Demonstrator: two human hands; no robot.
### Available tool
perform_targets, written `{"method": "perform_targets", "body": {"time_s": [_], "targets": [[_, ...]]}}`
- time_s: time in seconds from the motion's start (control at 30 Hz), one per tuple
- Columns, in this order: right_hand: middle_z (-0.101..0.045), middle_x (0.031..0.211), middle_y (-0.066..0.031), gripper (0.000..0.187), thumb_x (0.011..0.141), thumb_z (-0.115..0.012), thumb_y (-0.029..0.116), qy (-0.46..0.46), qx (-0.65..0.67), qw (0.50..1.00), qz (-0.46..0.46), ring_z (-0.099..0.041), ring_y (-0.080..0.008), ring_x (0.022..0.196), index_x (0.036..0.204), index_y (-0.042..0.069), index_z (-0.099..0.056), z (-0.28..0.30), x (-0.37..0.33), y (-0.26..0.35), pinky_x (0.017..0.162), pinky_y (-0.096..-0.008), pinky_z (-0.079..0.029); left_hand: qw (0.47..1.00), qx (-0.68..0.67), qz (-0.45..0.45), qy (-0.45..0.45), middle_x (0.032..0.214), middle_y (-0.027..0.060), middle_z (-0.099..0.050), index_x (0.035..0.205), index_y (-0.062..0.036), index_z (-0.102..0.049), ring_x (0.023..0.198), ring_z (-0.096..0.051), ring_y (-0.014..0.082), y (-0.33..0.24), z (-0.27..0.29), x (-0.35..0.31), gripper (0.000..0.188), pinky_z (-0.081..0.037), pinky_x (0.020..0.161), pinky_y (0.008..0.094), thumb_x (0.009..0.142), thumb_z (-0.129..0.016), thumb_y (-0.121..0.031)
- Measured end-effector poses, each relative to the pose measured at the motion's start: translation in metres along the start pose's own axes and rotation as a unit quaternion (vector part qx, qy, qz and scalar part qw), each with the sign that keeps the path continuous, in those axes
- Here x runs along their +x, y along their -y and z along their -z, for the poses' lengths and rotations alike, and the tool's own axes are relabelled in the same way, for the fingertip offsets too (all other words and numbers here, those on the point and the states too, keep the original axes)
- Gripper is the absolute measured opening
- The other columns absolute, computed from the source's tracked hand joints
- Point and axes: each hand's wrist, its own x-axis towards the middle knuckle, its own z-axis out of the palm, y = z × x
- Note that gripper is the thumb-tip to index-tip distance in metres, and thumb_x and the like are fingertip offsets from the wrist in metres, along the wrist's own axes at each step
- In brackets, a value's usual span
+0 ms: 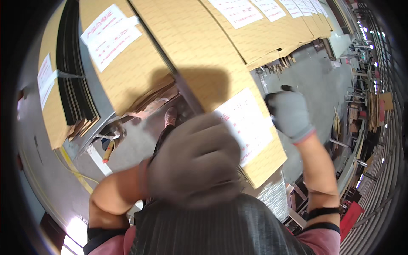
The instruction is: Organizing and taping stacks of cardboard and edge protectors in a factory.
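Your gloved left hand, blurred, grip unclear, covers a flat cardboard sheet; your gloved right hand curls closed on its right edge.

Matt brown cardboard sheet, white paper label, grey knit cloth gloves.

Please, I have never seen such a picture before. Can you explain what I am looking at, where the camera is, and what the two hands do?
The camera sits on a person's head and looks down; its wide lens bends straight edges. The two gloved hands are the person's own. The left hand, close and blurred, rests on a brown cardboard sheet near its white paper label. The right hand grips the sheet's right edge. More cardboard stacks with labels stand behind, over a grey floor.
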Motion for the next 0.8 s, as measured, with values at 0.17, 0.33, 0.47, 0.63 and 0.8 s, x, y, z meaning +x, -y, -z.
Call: {"method": "perform_targets", "body": {"time_s": [0.17,0.33,0.47,0.63,0.8], "targets": [[-0.051,0.059,-0.0048,0.024,0.091,-0.051,0.020,-0.059,0.663,0.718,-0.202,-0.046,-0.0059,0.055,0.083,0.001,-0.064,0.029,0.010,0.028,0.051,-0.0226,-0.038,0.951,0.045,0.243,-0.185,0.089,0.0126,-0.054,0.084,-0.0055,-0.054,0.086,-0.054,0.0316,0.017,-0.017,-0.049,0.021,-0.043,0.078,0.0392,0.072,-0.068,-0.016],[-0.049,0.061,-0.0049,0.026,0.092,-0.049,0.020,0.100,0.513,0.840,-0.146,-0.047,-0.0099,0.055,0.081,0.000,-0.061,0.069,-0.071,-0.007,0.049,-0.0267,-0.037,0.920,-0.027,0.256,0.295,0.066,0.0110,-0.056,0.076,-0.0036,-0.058,0.058,-0.056,0.0278,-0.028,-0.038,-0.031,0.030,-0.045,0.070,0.0350,0.079,-0.068,-0.031],[-0.053,0.074,-0.0046,0.021,0.078,-0.055,0.022,-0.078,-0.022,0.976,0.200,-0.053,-0.0213,0.055,0.091,0.006,-0.059,0.132,-0.059,0.082,0.056,-0.0312,-0.043,0.961,0.015,0.255,-0.106,0.059,0.0106,-0.056,0.062,-0.0054,-0.057,0.054,-0.058,0.0245,-0.047,-0.048,-0.017,0.032,-0.045,0.050,0.0341,0.077,-0.072,-0.030],[-0.060,0.086,-0.0152,0.029,0.082,-0.059,0.027,0.193,0.305,0.900,0.245,-0.059,-0.0275,0.088,0.100,0.005,-0.065,0.150,-0.073,0.057,0.086,-0.0374,-0.044,0.968,0.227,0.105,0.036,0.056,0.0100,-0.053,0.062,-0.0057,-0.056,0.047,-0.054,0.0246,-0.077,-0.005,-0.067,0.023,-0.044,0.049,0.0342,0.077,-0.068,-0.019],[-0.066,0.096,-0.0139,0.027,0.078,-0.060,0.015,0.094,0.096,0.990,0.042,-0.062,-0.0275,0.089,0.102,0.005,-0.067,-0.008,0.007,-0.053,0.080,-0.0417,-0.047,0.976,0.170,0.114,-0.079,0.075,0.0087,-0.056,0.090,-0.0023,-0.059,0.066,-0.057,0.0244,0.072,-0.004,-0.118,0.018,-0.049,0.061,0.0365,0.076,-0.066,-0.012]]}}
